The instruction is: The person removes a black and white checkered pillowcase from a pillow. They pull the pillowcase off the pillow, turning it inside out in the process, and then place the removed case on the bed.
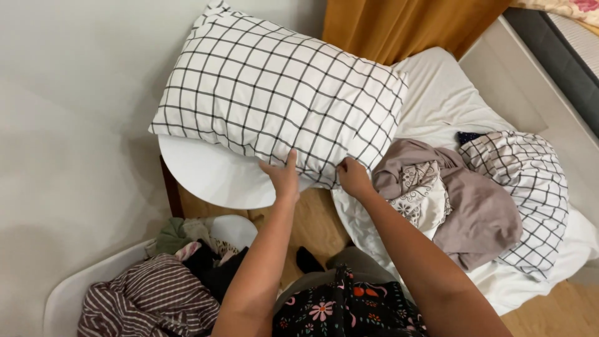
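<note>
A white pillow with a black grid pattern [281,93] lies partly on a round white table [206,171] and leans against the wall. My left hand [282,176] grips the pillow's lower edge, thumb on top. Just to the right, my right hand [354,176] pinches the same edge with closed fingers.
A white sheet [449,93] covers the floor at right, with a crumpled mauve cloth [474,206] and a grid-patterned cover [530,187] on it. A white basket [68,293] of clothes, with a striped garment [150,299], stands at lower left. An orange curtain [399,25] hangs behind.
</note>
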